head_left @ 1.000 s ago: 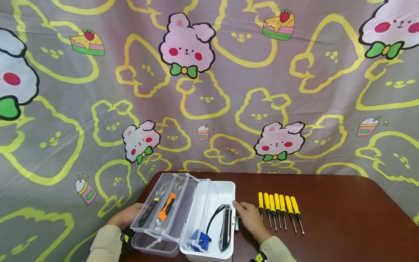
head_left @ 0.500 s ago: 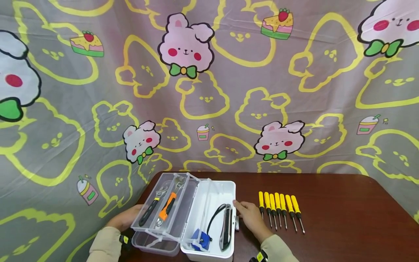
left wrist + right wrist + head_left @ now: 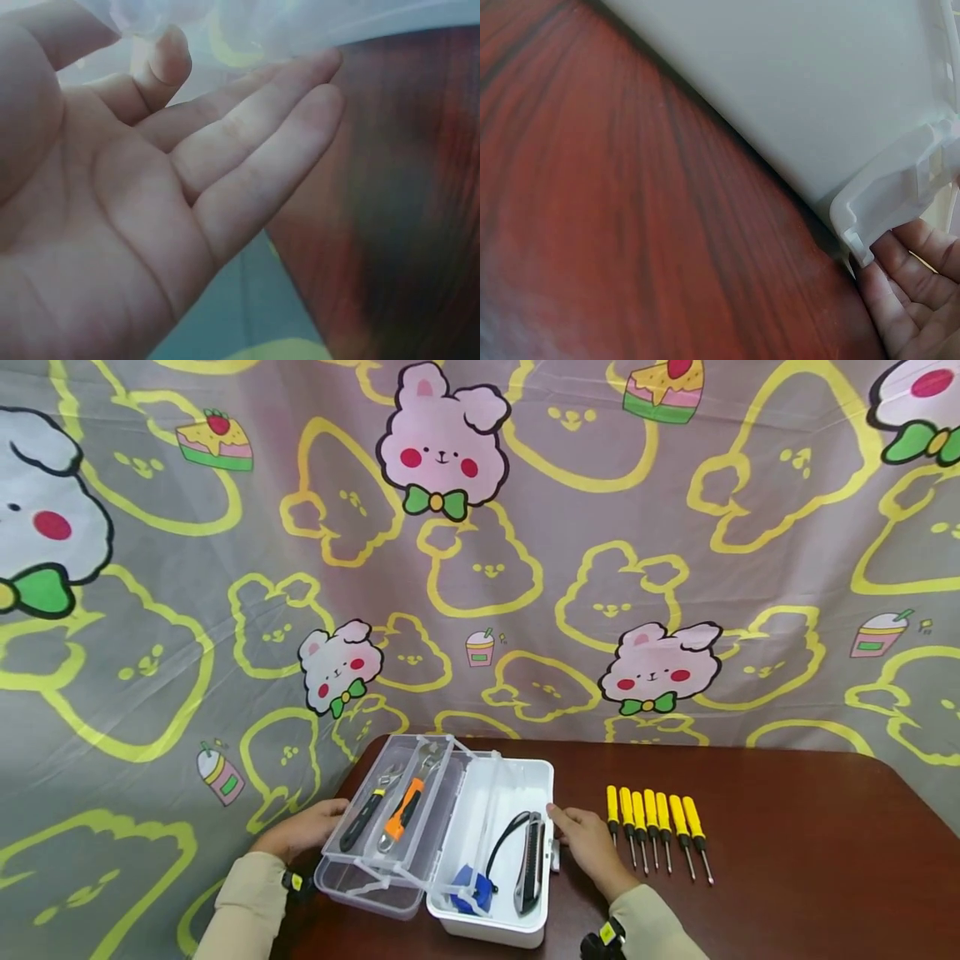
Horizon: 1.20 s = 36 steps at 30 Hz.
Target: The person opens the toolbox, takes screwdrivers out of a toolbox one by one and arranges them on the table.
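Observation:
An open white toolbox (image 3: pixel 495 931) holds a blue tape measure (image 3: pixel 471 893) with a black strap and a black utility knife (image 3: pixel 530 864). On its left side, its clear lid (image 3: pixel 360 891) hangs folded back. The raised clear tray above carries a black-handled adjustable wrench (image 3: pixel 365 817) and an orange-handled wrench (image 3: pixel 403 812). My left hand (image 3: pixel 306 829) touches the clear plastic from the left, fingers mostly straight. My right hand (image 3: pixel 591 845) holds the toolbox's right side, thumb at the rim, fingers bent against the latch (image 3: pixel 889 187).
Several yellow-handled screwdrivers (image 3: pixel 652 818) lie in a row right of the toolbox on the dark red-brown table (image 3: pixel 810 843). A patterned cloth (image 3: pixel 525 552) hangs behind and to the left.
The head view has shifted slightly. The toolbox's near end sits higher in view, with more of its front wall showing. Both hands stay at its sides.

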Tool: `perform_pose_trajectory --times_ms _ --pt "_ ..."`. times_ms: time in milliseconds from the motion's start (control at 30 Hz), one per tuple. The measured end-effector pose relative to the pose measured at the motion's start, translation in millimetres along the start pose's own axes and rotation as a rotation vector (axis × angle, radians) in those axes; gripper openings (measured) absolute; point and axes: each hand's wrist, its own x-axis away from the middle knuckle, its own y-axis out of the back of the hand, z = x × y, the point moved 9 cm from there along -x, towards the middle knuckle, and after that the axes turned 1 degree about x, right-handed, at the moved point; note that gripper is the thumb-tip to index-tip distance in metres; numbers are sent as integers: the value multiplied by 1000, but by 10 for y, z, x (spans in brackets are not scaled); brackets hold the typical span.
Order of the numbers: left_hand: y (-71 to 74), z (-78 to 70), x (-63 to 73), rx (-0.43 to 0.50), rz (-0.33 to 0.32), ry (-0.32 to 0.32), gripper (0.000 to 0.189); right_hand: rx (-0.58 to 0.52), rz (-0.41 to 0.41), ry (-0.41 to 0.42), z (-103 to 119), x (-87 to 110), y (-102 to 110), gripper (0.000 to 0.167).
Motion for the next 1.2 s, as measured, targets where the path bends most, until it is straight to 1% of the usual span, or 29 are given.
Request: perform_pose_trajectory --times_ms 100,300,367,467,600,767,867,933,1033,1133,1200 --pt "33 -66 34 7 -26 10 23 4 5 2 3 -20 1 52" --pt "64 -228 125 -33 -71 -13 13 10 11 8 -16 -13 -15 51" --pt "87 -245 146 -53 -95 -13 13 5 13 8 -24 -12 -28 51" --pt "138 -298 159 -78 -119 -30 12 -1 11 8 -12 -23 -32 51" --pt "193 -436 151 -115 -139 -60 14 2 4 10 14 -40 -10 52" --pt "194 -593 194 -100 -157 -95 22 15 11 -6 -5 -20 -5 50" --pt "178 -674 214 -82 -162 -108 24 18 7 7 5 -20 1 50" --pt "170 -709 224 -80 -176 -95 27 19 0 9 11 -24 10 49" --pt "167 -722 234 -84 -207 -56 38 15 -1 3 6 -29 11 49" --pt "170 -682 242 -91 -225 -5 51 14 2 -1 -2 -31 7 50" --pt "160 -630 239 -89 -217 38 58 12 0 -3 -6 -30 9 49"
